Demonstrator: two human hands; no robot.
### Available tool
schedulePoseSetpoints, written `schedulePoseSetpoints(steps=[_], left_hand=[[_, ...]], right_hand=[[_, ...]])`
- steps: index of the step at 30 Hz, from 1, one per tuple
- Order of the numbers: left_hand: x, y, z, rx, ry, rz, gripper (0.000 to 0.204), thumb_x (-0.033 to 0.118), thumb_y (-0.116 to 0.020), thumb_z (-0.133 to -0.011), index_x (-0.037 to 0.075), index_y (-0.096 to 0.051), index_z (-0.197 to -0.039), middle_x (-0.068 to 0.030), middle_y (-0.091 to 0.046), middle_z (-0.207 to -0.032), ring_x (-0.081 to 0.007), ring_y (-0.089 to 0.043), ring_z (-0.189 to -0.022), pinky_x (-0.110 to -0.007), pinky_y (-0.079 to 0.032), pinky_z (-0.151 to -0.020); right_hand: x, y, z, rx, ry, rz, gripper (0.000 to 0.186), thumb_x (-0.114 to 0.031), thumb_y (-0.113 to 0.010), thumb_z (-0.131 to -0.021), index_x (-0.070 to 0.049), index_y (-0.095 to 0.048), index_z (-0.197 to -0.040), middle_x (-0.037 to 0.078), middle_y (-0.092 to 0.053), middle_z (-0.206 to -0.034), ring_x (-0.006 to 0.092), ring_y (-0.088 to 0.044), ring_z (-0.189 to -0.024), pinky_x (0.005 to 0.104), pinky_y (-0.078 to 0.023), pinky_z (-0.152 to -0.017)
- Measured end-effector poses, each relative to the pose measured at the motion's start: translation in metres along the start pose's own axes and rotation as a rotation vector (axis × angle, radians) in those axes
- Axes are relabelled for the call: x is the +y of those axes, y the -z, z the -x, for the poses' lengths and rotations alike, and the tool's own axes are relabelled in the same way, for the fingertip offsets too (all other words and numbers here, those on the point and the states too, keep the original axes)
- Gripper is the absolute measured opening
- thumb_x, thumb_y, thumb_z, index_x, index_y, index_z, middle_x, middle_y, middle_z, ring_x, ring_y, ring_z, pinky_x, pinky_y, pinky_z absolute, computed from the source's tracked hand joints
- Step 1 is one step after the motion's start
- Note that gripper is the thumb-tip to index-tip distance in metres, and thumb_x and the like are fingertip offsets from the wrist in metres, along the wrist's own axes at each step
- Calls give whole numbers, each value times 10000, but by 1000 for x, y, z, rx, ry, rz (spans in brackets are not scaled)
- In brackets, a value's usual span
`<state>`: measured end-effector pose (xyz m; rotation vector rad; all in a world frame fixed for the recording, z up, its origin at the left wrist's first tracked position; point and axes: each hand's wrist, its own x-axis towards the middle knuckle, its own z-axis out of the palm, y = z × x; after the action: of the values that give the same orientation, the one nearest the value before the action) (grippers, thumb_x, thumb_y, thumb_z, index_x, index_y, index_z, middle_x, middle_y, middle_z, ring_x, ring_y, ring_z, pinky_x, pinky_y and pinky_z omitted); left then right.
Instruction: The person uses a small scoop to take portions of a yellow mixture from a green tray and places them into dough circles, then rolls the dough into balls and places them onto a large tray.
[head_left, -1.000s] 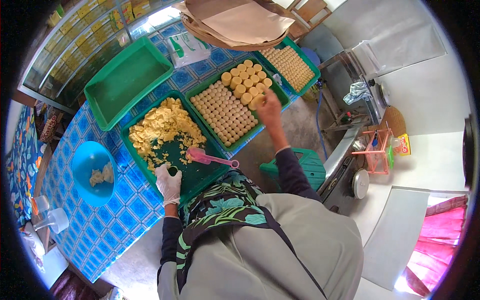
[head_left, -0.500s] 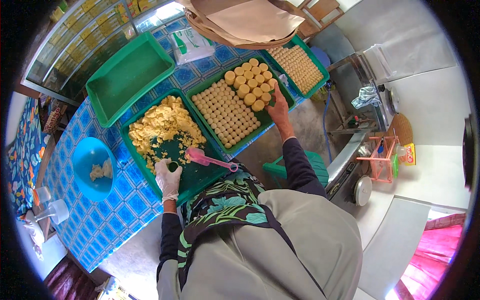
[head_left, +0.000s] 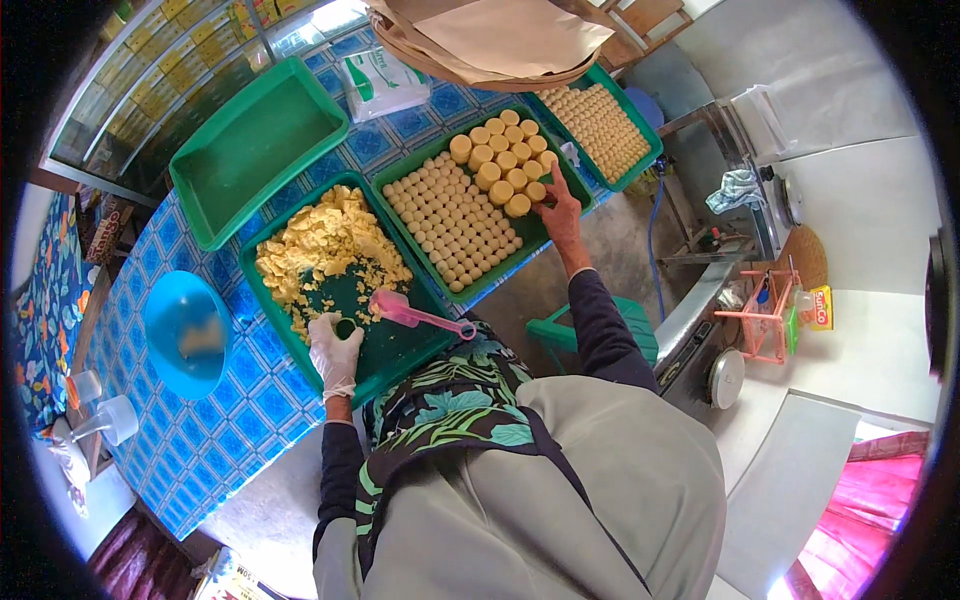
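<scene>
My left hand, in a white glove, rests at the front left of a green tray. Its fingers curl around a small round ring that looks dark green inside. Crumbly yellow dough fills the far part of this tray. My bare right hand reaches to the right side of a second green tray. Its thumb and finger span a yellow cylinder at the edge of a group of similar upright pieces. Rows of pale dough balls lie left of that group.
A pink scoop lies across the dough tray. Around stand a blue bowl, another green tray, a white plastic pack and a tray of small balls. A brown paper-lined basket overhangs the table's far side.
My right hand has shifted slightly and its fingers now sit around the cylinder at the group's edge. The left hand stays nearly in place with the ring. The bowl's contents now look blurred.
</scene>
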<state>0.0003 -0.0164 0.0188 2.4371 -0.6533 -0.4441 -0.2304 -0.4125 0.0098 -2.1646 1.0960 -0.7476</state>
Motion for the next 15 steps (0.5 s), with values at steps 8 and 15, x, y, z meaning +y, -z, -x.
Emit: schedulePoseSetpoints(steps=[8, 15], left_hand=[[-7, -4, 1, 31, -51, 13, 434, 260, -754, -681, 71, -593, -1037, -121, -551, -1017, -316, -593, -948, -410, -480, -829], [-7, -4, 1, 45, -47, 24, 452, 278, -768, -658, 79, -612, -1032, -120, -568, -1018, -309, -590, -978, -403, -467, -851]], right_hand=[[7, -11, 6, 62, -340, -121, 848, 161, -438, -756, -75, -190, -1531, 196, -668, -1121, 227, -675, -870, 332, -575, -738], [5, -32, 5, 153, -335, -408, 831, 14, -468, -730, 38, -177, -1509, 228, -695, -972, 227, -647, -802, 326, -515, -707]])
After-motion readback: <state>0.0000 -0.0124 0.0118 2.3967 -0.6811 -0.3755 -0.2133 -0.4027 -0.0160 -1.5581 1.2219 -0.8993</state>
